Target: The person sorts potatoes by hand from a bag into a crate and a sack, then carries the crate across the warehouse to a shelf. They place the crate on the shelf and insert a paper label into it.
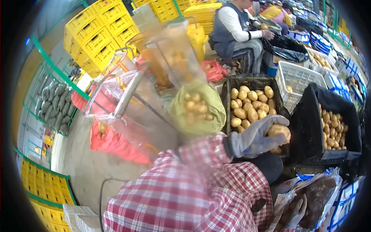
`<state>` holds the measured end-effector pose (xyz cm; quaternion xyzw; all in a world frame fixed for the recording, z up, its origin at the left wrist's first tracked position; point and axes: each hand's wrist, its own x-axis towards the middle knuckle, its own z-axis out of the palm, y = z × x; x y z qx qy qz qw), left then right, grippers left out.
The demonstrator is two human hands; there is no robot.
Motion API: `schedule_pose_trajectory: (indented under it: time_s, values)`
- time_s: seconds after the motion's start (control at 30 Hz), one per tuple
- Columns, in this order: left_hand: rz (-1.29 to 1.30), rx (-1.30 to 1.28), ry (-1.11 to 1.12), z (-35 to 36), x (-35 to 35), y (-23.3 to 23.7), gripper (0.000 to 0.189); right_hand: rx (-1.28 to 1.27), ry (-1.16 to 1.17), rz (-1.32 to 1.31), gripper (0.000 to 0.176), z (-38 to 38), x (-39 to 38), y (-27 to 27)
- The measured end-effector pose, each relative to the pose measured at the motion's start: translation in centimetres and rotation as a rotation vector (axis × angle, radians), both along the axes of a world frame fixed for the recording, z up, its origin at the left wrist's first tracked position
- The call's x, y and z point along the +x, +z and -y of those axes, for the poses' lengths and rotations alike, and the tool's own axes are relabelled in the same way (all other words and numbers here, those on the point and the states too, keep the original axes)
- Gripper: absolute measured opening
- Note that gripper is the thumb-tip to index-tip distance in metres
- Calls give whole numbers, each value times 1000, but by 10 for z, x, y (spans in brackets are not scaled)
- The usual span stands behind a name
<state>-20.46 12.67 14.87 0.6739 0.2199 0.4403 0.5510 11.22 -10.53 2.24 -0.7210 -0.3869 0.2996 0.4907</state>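
Observation:
My left hand [255, 137], in a grey work glove, is closed around a large potato [279, 132]. It is above the near edge of a black-lined crate [228, 112] that holds many potatoes. Lower down, my right hand [297, 215], also gloved, reaches into a clear-plastic-lined box [335, 185] over dark, soil-brown contents. Its fingers look stretched out and apart, and nothing shows in them. Red plaid sleeves cover both arms.
Another black-lined crate [305, 116] with potatoes stands beyond, beside a white crate [299, 77]. Left are a greenish bag [179, 110] of potatoes, clear-plastic-covered frames [131, 96] and a red net bag [116, 143]. A seated person [237, 31] works behind; yellow crates [96, 34] are stacked.

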Motion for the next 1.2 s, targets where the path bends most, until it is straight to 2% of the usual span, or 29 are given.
schedule_pose_trajectory:
  time_s: [0.03, 0.07, 0.1, 0.13, 0.17, 0.23, 0.27, 0.3, 0.37, 0.4, 0.43, 0.47, 0.53, 0.6, 0.63, 0.67, 0.7, 0.73, 0.77, 0.8, 0.83, 0.9, 0.93, 1.0, 1.07, 1.13, 1.2]
  values:
    - [-27, 459, 140, 2, -14, 9, 55, -51, -12, 100, 61, 1, -6, 6]
    - [-66, 918, 283, 6, -29, 19, 57, -35, -24, 62, 59, 2, -9, 5]
    - [91, 945, 191, 14, -45, 36, 68, -20, -33, 19, 58, 6, -11, 1]
    - [89, 1023, 213, 28, -67, 59, 69, -7, -42, -26, 57, 9, -14, -4]
    - [230, 1222, 299, 30, -79, 79, 69, -25, -37, 34, 57, 11, -12, -11]
    - [118, 1517, 548, 41, -105, 127, 62, -56, -46, 160, 56, 11, -1, -24]
    - [-149, 1597, 712, 62, -126, 165, 57, -60, -75, 125, 59, 8, -18, -6]
    - [-421, 1654, 874, 83, -152, 203, 53, -48, -63, 140, 61, 8, -17, -7]
    - [-415, 1339, 1138, 49, -199, 248, 39, -30, -39, 172, 65, 10, -6, -17]
    - [-416, 1171, 1247, 32, -223, 271, 34, 8, -20, 66, 59, 9, 9, -34]
    - [-97, 373, 1104, 24, -216, 291, 31, 45, -5, -39, 54, 6, 25, -56]
    - [-462, 652, 1209, 19, -235, 292, 41, 80, 7, -139, 49, 9, 40, -69]
    - [-1196, 1266, 1297, 0, -276, 292, 78, 283, 76, 445, 47, 16, 45, -78]
    - [-852, 1080, 964, 37, -216, 260, 78, 201, 27, 606, 43, 33, 50, -66]
    - [-993, 1067, 1104, 56, -181, 243, 62, 146, -10, 643, 42, 46, 51, -59]
    - [-675, 918, 925, 64, -167, 214, 43, 93, -36, 681, 40, 57, 50, -54]
    - [-494, 868, 800, 58, -159, 191, 33, 11, -124, 480, 41, 64, 45, -44]
    - [-318, 816, 671, 52, -151, 167, 25, 36, -135, 424, 41, 77, 51, -53]
    - [-265, 891, 603, 37, -151, 137, 25, 71, -140, 361, 42, 86, 58, -68]
    - [-212, 972, 537, 22, -153, 108, 24, 89, -218, 142, 42, 97, 58, -77]
    - [-112, 657, 535, 6, -154, 80, 23, 48, -219, 169, 42, 107, 53, -76]
    - [-159, 386, 593, -35, -160, 10, 25, -35, -230, 231, 42, 121, 41, -67]
    - [-298, 435, 652, -55, -164, -25, 26, -62, -222, 296, 43, 126, 34, -59]
    - [26, -66, 476, -69, -142, -75, 23, 1, -224, 257, 42, 129, 27, -55]
    - [144, -345, 346, -80, -125, -141, 24, -55, -235, 297, 42, 127, 18, -45]
    - [25, -372, 295, -86, -99, -214, 24, -89, -282, 241, 43, 114, 1, -35]
    - [-637, 236, 316, -94, -65, -224, 24, -112, -316, 186, 44, 105, -6, -38]
